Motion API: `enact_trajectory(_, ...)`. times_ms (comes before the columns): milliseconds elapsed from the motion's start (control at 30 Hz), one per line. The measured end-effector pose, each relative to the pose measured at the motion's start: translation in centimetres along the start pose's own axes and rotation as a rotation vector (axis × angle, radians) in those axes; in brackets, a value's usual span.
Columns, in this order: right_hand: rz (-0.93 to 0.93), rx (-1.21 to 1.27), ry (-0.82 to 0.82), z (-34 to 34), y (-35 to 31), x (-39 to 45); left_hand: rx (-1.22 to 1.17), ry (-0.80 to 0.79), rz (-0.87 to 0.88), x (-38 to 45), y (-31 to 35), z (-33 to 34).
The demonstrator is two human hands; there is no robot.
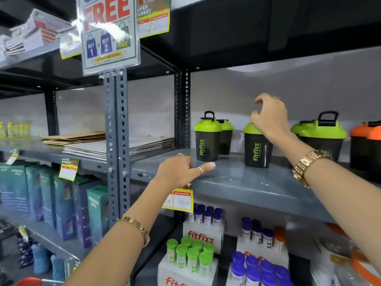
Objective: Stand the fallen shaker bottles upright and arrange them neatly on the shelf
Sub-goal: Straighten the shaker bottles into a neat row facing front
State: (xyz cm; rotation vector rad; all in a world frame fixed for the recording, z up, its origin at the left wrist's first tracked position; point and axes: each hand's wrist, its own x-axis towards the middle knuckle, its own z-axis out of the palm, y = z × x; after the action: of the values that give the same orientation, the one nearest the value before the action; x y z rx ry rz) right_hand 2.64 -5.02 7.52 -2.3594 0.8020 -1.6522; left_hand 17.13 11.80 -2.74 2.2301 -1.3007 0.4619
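Several black shaker bottles stand upright on the grey shelf (257, 186). At the left is a green-lidded bottle (207, 146) with a second one (226, 139) right behind it. A third green-lidded bottle (256, 150) stands in the middle. My right hand (271, 117) hovers over its lid with the fingers curled and apart; the heel of the hand hides the lid's top. My left hand (181, 170) rests on the shelf's front edge, fingers curled and thumb stretched out, holding no bottle. Farther right stand more green-lidded shakers (322, 139) and orange-lidded ones (367, 145).
A slotted grey upright post (116, 141) bounds the shelf on the left, with flat cardboard sheets (115, 144) beyond it. A yellow price tag (182, 200) hangs below my left hand. Tablet tubes (191, 256) fill the shelf underneath. A promo sign (109, 32) hangs overhead.
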Motion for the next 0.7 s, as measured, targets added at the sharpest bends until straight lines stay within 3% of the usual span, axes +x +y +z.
enact_trajectory(200,0.206,-0.068,-0.119,-0.6,2.8,-2.0,0.124,0.074,-0.137,4.0,1.1,0.6)
enact_trajectory(433,0.614,0.25,-0.427,1.4,5.3,-2.3,-0.581,-0.139,-0.347,9.3,0.8,2.5)
enact_trajectory(567,0.669,0.272,-0.539,2.4,6.3,-2.5,-0.628,-0.182,-0.403,11.1,0.1,4.2)
enact_trajectory(700,0.678,0.308,-0.533,3.3,7.2,-2.3,-0.602,-0.173,-0.381,11.8,-0.3,4.8)
